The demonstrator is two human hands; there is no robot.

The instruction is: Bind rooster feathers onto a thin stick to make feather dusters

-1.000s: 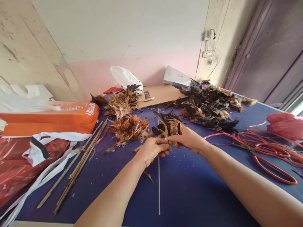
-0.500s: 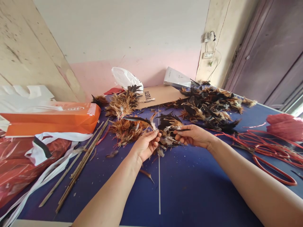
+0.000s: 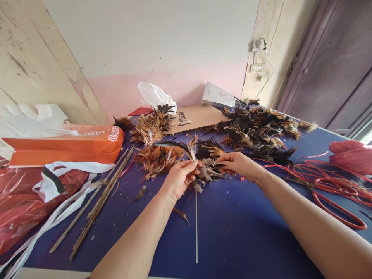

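A long dark feather [image 3: 172, 143] with a pale, downy base stands over the middle of the table [image 3: 244, 232], its tip curving off to the left. The left hand [image 3: 181, 178] pinches it near the base, thumb against forefinger, the other fingers curled in. The right hand [image 3: 240, 164] is at the right edge of a loose heap [image 3: 209, 172] of grey, brown and black feathers, thumb and fingers drawn nearly together; whether they have hold of a feather, I cannot tell.

Just left of the heap lies a ginger bunch [image 3: 154, 161], with a taller bunch [image 3: 149, 128] behind it. A large dark pile [image 3: 258, 130] spreads across the back right.

The table is deep blue, split by a white line [image 3: 197, 232] and flecked with pale bits and stray feathers. Thin sticks [image 3: 100, 209] lie slanted on the left, near an orange bag [image 3: 61, 149] and a shiny red bag [image 3: 17, 205]. On the right are tangled red twine [image 3: 334, 180] and a pink bundle [image 3: 353, 157]. Brown cardboard [image 3: 203, 115] lies flat at the back, with a white box [image 3: 217, 95] at its far edge.

The wall [image 3: 162, 42] behind is white above, pink below, and scuffed. A socket [image 3: 257, 68] with hanging wires is on the cream strip to the right, beside a dull purple door [image 3: 328, 66].
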